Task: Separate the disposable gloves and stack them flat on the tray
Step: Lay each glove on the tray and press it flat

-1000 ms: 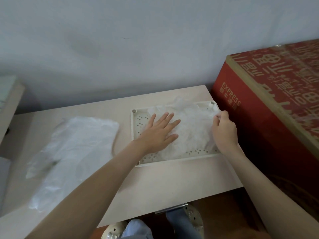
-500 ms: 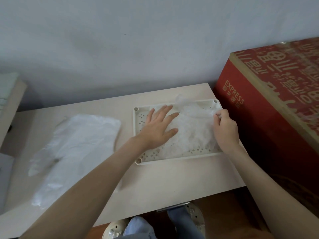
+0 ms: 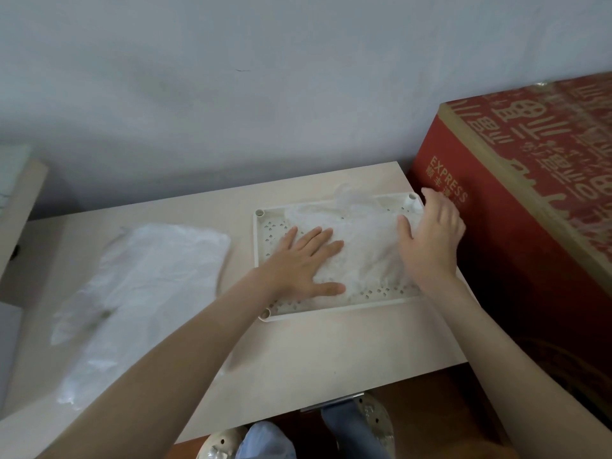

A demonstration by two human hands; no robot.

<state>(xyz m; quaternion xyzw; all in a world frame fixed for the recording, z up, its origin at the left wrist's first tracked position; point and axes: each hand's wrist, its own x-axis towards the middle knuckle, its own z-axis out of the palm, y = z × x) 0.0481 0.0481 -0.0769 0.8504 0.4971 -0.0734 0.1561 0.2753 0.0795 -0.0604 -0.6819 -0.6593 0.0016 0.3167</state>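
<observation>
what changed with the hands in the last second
The right hand let go its pinch on the gloves in the tray and opened flat over them. The left hand stayed pressed on them; tray and loose glove pile unmoved.

Cream tray (image 3: 272, 230), pierced along its edges with clusters of small diamond-shaped holes. Milky, half-clear white for the gloves (image 3: 364, 246) lying in it, crinkled and faintly frosted. Same cloudy white for the loose heap (image 3: 149, 276) on the left. Plain pale beige table (image 3: 314, 352). Deep red box (image 3: 496, 243) with a tan band along its edge, tan characters across the top, EXPRESS in orange-gold letters on its side. Pale blue-grey wall (image 3: 265, 94). Blue jeans (image 3: 347, 422); cream shoes (image 3: 376, 414) dotted with holes.
</observation>
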